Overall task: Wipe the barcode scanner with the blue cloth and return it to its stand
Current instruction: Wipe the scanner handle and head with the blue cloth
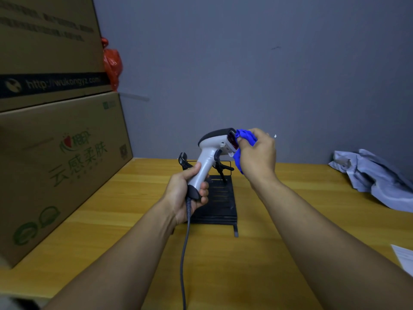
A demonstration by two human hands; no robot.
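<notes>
Holding the scanner [212, 157] handle-down, nose pointing right, w/ left hand [187, 193]; right hand [257, 153] squeezes blue cloth [245, 136] on its window, above the stand [221, 198].

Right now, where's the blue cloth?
In the head view, just right of centre: the blue cloth is bunched in the right hand, pressed against the front of the barcode scanner, above the stand.

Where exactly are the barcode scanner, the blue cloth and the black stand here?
barcode scanner [207, 162]: head view, on its white handle above the gripping hand.
blue cloth [247, 136]: head view, on the bunched part against the scanner's window.
stand [223, 202]: head view, on its flat black base.
</notes>
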